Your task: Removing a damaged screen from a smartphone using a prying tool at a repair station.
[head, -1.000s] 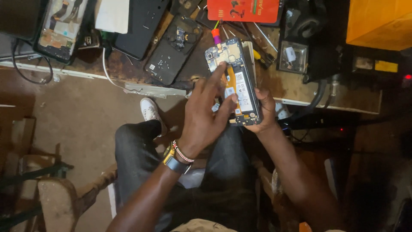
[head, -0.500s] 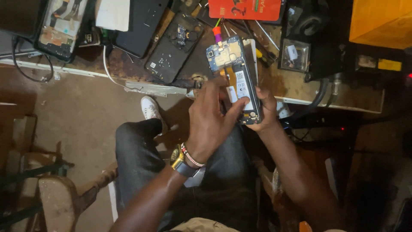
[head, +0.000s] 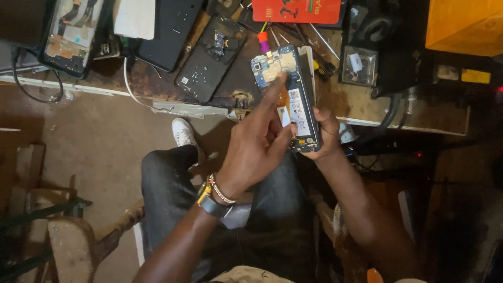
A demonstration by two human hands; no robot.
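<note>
Right hand (head: 324, 133) clamped the opened phone (head: 291, 99) at its lower end, above the lap. Left hand (head: 257, 149) pressed a fingertip on the board above the grip. Back cover off, internals exposed; reassembly remained.

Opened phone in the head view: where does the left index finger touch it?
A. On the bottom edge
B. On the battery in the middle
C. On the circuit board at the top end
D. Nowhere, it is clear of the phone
C: the left hand stretches its index finger onto the board at the top of the opened phone, which the right hand cradles.
</note>
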